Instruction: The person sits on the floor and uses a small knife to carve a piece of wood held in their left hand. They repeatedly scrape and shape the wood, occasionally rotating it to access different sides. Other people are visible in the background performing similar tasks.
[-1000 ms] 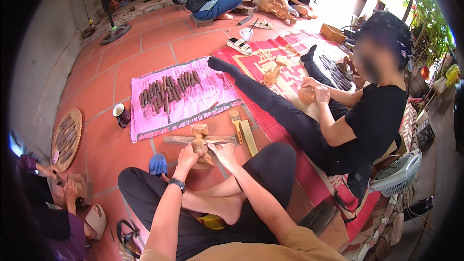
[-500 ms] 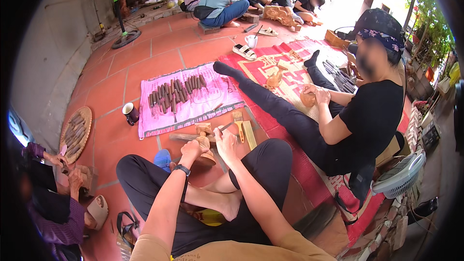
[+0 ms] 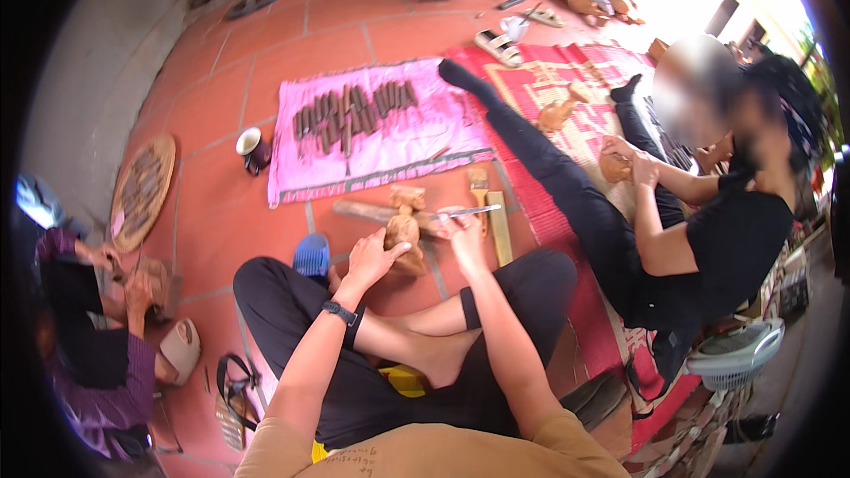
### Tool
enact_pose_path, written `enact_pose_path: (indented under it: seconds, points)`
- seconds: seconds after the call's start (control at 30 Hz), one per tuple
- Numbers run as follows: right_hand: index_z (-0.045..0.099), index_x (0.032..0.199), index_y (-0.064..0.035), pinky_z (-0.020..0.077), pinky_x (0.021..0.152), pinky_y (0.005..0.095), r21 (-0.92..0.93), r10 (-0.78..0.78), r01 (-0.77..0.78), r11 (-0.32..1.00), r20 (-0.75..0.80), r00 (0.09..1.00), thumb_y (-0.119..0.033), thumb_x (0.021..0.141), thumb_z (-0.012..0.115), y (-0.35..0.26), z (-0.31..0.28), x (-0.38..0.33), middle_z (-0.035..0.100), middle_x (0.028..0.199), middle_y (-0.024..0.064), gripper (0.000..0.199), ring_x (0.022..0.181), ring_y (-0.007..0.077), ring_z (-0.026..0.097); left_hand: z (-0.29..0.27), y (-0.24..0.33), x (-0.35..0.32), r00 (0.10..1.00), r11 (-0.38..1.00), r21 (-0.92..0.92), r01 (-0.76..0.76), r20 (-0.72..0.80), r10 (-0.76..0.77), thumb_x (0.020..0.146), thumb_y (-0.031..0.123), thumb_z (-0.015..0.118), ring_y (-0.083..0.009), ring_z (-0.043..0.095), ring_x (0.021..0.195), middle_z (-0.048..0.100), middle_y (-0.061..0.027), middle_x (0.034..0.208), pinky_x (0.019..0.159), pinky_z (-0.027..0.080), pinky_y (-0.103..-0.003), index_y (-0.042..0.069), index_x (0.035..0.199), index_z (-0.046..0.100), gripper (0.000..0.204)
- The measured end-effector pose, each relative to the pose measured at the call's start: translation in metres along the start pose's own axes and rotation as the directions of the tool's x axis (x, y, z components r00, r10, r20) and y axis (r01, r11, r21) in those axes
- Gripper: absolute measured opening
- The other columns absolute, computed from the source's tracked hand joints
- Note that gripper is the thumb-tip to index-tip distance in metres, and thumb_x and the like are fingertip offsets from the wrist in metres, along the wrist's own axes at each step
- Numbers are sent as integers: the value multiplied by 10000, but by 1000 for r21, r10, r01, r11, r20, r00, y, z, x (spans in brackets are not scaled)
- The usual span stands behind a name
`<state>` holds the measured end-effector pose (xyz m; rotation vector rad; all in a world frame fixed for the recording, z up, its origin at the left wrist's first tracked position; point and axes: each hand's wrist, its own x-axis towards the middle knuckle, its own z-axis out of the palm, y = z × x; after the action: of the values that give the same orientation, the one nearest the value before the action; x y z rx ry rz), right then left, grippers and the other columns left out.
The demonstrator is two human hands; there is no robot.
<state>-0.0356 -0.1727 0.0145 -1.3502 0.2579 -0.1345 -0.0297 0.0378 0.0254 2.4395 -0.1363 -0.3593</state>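
Note:
A light-brown wooden carving (image 3: 405, 245), with a narrowed neck and a wider body, stands tilted on the floor before my crossed legs. My left hand (image 3: 374, 263) grips its left side, with the thumb lying across its front. Just right of it, apart from the wood, my right hand (image 3: 462, 237) holds a carving chisel (image 3: 478, 211) whose thin metal blade points right. Much of the chisel's handle is hidden in the fingers. Behind the carving rest a block of wood (image 3: 408, 197) and a long wooden mallet-like piece (image 3: 363, 211).
A flat brush (image 3: 479, 186) and a pale wooden bar (image 3: 500, 230) lie at the right. Beyond, a pink cloth (image 3: 425, 128) bears several chisels, beside a dark mug (image 3: 257, 155). A co-worker's leg (image 3: 549, 168) stretches across the red mat (image 3: 575, 301). A blue slipper (image 3: 312, 255) is near my left knee.
My right hand has drawn away from the carving to the right, its blade now pointing right. My left hand has opened out along the carving's side. The whole view has shifted.

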Motion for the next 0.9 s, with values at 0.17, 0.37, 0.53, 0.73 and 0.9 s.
enact_pose_path:
  seconds: [0.17, 0.37, 0.53, 0.73, 0.9]
  points:
    - [698, 1004, -51, 526, 769, 262, -41, 20, -18, 999, 50, 999, -48, 951, 611, -3, -13, 14, 686, 954, 19, 102, 882, 99, 642, -22, 0, -4, 972, 999, -17, 36, 234, -31, 678, 600, 776, -383, 516, 1278, 547, -296, 1331, 1059, 417, -445, -91, 1474, 303, 1155]
    - [643, 989, -37, 484, 782, 242, -25, 46, -41, 999, 234, 971, 31, 907, 632, -12, 16, 27, 669, 922, 15, 107, 876, 87, 612, -33, 12, -2, 973, 998, 56, -15, 230, 1, 700, 564, 777, -409, 587, 1161, 617, -296, 1199, 966, 469, -457, -123, 1349, 419, 1011]
    - [603, 1014, -7, 513, 844, 271, -255, 96, 3, 967, 375, 922, 58, 898, 633, 5, 22, 46, 692, 1003, 70, 137, 945, 114, 635, -37, 22, -5, 969, 998, 59, -12, 248, -3, 747, 520, 759, -407, 634, 1071, 662, -276, 1095, 884, 507, -472, -123, 1201, 499, 829]
    - [620, 1007, 12, 546, 867, 313, -434, 112, 114, 894, 462, 880, 33, 901, 640, -1, 41, 63, 711, 1050, 103, 111, 969, 145, 663, -35, 12, 0, 943, 998, 54, -27, 334, 7, 814, 479, 706, -456, 622, 1059, 645, -322, 1090, 906, 489, -484, -138, 1283, 457, 814]
    - [634, 965, -12, 546, 705, 331, -452, 6, 210, 867, 430, 903, -40, 880, 676, -1, 48, 50, 698, 826, 103, 99, 799, 159, 689, -47, 24, -3, 942, 999, 47, 8, 334, -23, 792, 441, 726, -444, 616, 1072, 652, -314, 1077, 907, 479, -490, -108, 1261, 495, 758]
